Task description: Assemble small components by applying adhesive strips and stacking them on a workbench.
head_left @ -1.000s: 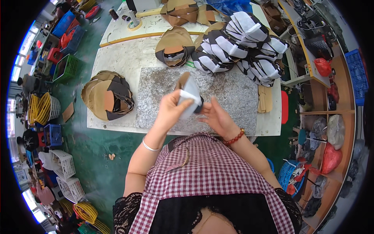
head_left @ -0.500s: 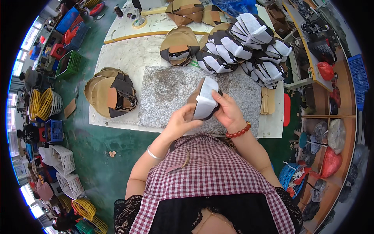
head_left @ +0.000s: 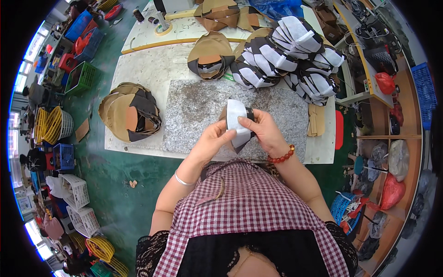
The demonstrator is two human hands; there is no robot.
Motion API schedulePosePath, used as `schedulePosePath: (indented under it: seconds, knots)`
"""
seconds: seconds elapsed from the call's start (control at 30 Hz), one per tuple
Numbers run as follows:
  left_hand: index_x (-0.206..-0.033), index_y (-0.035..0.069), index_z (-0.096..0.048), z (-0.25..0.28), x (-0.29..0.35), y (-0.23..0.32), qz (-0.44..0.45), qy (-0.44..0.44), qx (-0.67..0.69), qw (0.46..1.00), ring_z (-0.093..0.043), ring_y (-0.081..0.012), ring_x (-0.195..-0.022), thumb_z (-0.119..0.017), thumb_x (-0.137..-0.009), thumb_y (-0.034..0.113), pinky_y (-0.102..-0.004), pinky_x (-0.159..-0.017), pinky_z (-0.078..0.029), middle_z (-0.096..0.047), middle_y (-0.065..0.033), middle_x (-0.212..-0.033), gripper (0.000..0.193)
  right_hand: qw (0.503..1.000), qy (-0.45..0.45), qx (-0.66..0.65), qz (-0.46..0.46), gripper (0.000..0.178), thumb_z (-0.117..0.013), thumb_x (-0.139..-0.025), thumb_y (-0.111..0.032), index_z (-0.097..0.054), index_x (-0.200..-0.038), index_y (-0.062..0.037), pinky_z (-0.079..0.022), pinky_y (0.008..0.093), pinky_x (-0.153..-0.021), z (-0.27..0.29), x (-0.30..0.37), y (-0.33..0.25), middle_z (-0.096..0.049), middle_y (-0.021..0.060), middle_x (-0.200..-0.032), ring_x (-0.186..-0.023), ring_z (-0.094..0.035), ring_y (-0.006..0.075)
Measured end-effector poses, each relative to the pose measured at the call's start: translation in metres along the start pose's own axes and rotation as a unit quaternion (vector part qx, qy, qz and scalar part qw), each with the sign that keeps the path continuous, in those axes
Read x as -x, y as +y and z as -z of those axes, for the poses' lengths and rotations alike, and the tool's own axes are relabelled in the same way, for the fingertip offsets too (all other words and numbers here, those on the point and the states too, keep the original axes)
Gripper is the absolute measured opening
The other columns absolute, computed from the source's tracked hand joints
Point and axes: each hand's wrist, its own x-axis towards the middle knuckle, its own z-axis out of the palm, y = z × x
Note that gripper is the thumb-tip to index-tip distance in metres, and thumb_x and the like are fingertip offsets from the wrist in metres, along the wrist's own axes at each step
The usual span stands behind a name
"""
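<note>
Between my hands is a shoe upper [head_left: 236,114] with a white lining patch over black and brown material, held above a speckled grey slab [head_left: 194,134]. My left hand [head_left: 215,138] pinches its left side, thumb pointing inward. On the right edge, my right hand [head_left: 263,131] grips it with the thumb pressed on the white patch; the other fingers are partly hidden behind. A pile of tan and black uppers [head_left: 131,113] lies left of the slab. Beyond it sits another tan stack [head_left: 210,55], beside a heap of white-lined black pieces [head_left: 277,60].
The slab rests on a white worktable [head_left: 134,64]. A tape roll [head_left: 162,28] stands on its far part, near more brown pieces [head_left: 217,16]. Tan strips [head_left: 316,121] lie at the right edge. Shelving [head_left: 392,152] stands to the right; baskets [head_left: 76,189] line the left floor.
The shoe upper has turned in my hands, its white patch now more upright. My right thumb has come down onto the patch, and my left hand has shifted slightly inward.
</note>
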Motion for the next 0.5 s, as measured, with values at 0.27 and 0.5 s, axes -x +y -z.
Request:
schedulePosePath:
  seconds: [0.27, 0.5]
  knots:
    - [-0.11, -0.001, -0.055, 0.036, -0.011, -0.008, -0.098, 0.098, -0.043, 0.989, -0.056, -0.0113, -0.092, -0.055, -0.089, 0.013, -0.0257, -0.082, -0.044, -0.06, -0.0065, -0.105, 0.025, 0.949, -0.102, 0.258, 0.146, 0.018, -0.063, -0.084, -0.017, -0.06, -0.088, 0.0009, -0.043, 0.0216, -0.06, -0.018, -0.084, -0.037, -0.06, -0.0017, -0.079, -0.069, -0.051, 0.0039]
    - [-0.113, 0.004, -0.055, 0.072, 0.041, -0.037, -0.092, 0.216, -0.328, 0.915, -0.056, -0.0175, -0.099, -0.065, -0.079, 0.01, -0.0299, -0.079, -0.047, -0.057, -0.0076, -0.109, 0.036, 0.705, -0.025, 0.596, 0.383, 0.028, -0.058, -0.082, -0.029, -0.056, -0.076, -0.0019, -0.045, 0.0411, -0.062, -0.047, -0.16, -0.113, -0.059, 0.0177, -0.072, -0.07, -0.059, 0.0328]
